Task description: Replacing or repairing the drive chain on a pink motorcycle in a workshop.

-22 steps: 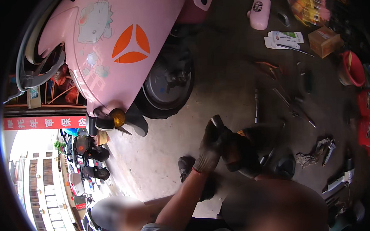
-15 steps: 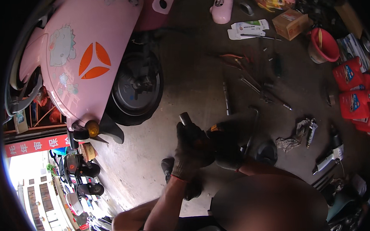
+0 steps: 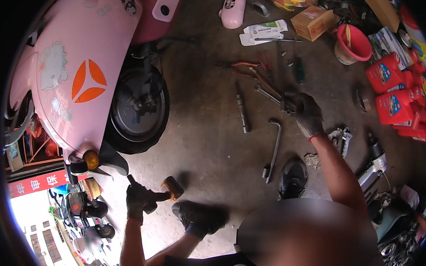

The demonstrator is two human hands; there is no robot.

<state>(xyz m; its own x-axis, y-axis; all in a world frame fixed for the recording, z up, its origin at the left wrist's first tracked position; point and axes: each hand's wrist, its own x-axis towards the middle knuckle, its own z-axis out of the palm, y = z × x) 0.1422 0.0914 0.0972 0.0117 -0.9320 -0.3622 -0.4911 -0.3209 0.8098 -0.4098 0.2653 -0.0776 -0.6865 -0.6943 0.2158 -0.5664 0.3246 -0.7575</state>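
Note:
My left hand (image 3: 136, 202), in a dark grey work glove, grips a cordless power driver (image 3: 149, 197) with an orange-and-black battery end (image 3: 172, 188). It is held low at the left, its dark nose beside the motor scooter's front wheel (image 3: 140, 108). Stretched out to the far right, my gloved right hand (image 3: 310, 116) is over the hand tools on the floor. Its fingers curl around something dark that I cannot make out. Just beside them are a combination wrench (image 3: 267, 94) and red-handled pliers (image 3: 256, 66). Nearer lies an L-shaped socket wrench (image 3: 274, 150), with an extension bar (image 3: 241, 108) to its left.
A pink scooter (image 3: 83, 65) fills the left side. At the right stand a red bucket (image 3: 352, 44), red oil jugs (image 3: 394, 107) and a cardboard box (image 3: 314, 23). An air tool (image 3: 375, 161) and a rag (image 3: 312, 159) lie by my right arm. My shoes (image 3: 294, 179) flank the middle.
My hands were together around the driver and have parted. The left carried it left and nearer; the right reached away to the floor tools. The whole view has shifted slightly.

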